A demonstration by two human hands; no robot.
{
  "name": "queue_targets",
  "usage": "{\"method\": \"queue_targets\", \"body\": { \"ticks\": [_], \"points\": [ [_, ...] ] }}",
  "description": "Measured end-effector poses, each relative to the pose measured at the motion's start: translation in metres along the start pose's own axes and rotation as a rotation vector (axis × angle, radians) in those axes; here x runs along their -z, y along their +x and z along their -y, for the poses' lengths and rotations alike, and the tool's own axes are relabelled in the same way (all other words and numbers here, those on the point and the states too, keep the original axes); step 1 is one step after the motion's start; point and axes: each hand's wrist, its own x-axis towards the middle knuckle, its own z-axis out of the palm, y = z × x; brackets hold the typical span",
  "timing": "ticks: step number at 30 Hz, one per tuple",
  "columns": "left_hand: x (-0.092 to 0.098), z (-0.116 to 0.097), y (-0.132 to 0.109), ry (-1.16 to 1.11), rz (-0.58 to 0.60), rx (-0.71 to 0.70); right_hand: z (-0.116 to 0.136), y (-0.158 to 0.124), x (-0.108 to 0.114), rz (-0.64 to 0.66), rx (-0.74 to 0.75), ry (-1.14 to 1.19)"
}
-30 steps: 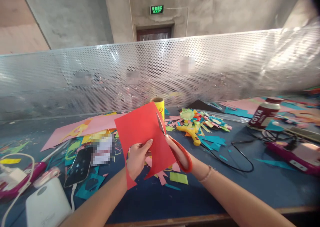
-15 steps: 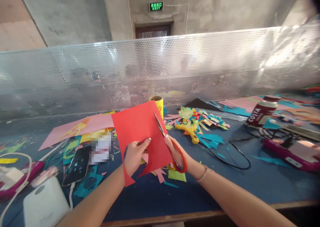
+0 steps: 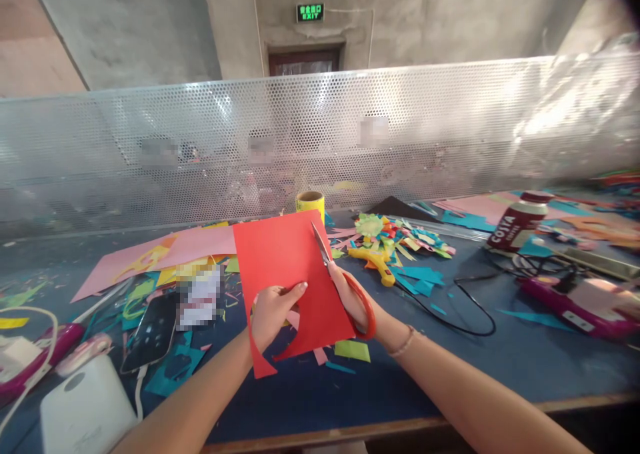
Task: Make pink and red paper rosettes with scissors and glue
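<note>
A sheet of red paper [image 3: 285, 254] is held up over the table, with a curved piece cut away at its lower left. My left hand [image 3: 273, 314] pinches it at that cut edge, thumb on the front. My right hand [image 3: 357, 301] grips scissors [image 3: 367, 307] with red handles. Their blades point up and left along the paper's right side and look nearly closed; whether paper lies between them I cannot tell. Behind the sheet stands a yellow cardboard tube [image 3: 311, 202], its lower part hidden.
Coloured paper scraps [image 3: 400, 234] and a yellow glue gun [image 3: 373, 261] lie to the right, near a coffee bottle [image 3: 520, 224] and a purple power strip [image 3: 575, 311]. At left are a phone [image 3: 153, 331], a white power bank [image 3: 87, 407] and cables. A perforated metal screen [image 3: 310, 141] stands behind.
The red sheet has turned slightly and shifted a little right and down in view. Both hands keep their hold, and the scissors blades now sit lower relative to the tube.
</note>
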Motion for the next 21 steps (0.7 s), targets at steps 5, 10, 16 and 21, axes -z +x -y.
{"method": "queue_targets", "body": {
  "ticks": [5, 10, 16, 21],
  "points": [
    [0.001, -0.009, -0.007, 0.180, 0.073, 0.046, 0.009, -0.004, -0.002, 0.075, -0.069, 0.138],
    [0.002, -0.022, -0.014, 0.337, 0.102, 0.058, 0.007, 0.000, 0.005, 0.016, 0.034, 0.054],
    [0.002, -0.030, -0.017, 0.383, 0.115, 0.089, 0.009, 0.000, 0.003, -0.006, -0.006, 0.028],
    [-0.003, -0.031, -0.021, 0.406, 0.198, 0.091, 0.018, -0.003, 0.001, 0.063, 0.006, 0.119]
  ]
}}
